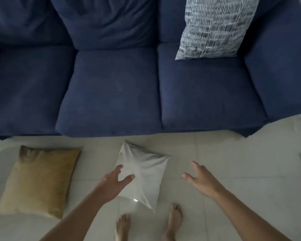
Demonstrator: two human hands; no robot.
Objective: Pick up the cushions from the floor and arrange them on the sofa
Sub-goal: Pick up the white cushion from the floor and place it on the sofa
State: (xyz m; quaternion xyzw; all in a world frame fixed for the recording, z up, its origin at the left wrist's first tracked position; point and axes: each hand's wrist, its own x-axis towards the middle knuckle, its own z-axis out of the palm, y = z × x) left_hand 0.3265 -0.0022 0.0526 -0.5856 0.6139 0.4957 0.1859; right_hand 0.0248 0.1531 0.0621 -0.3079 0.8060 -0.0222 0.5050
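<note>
A white cushion [144, 173] lies on the tiled floor right in front of the dark blue sofa [111, 91]. My left hand [114, 182] hovers open over the cushion's left edge, fingers spread. To the right of the cushion, apart from it, my right hand [201, 179] is open as well. A mustard-yellow cushion [39, 180] lies on the floor at the left. A patterned white-and-grey cushion [214, 26] leans upright against the sofa's back on the right seat.
My bare feet [174, 221] stand on the pale floor tiles [233, 162] just behind the white cushion. The sofa's right armrest [281, 66] borders the right seat. Something pale shows at the far right edge.
</note>
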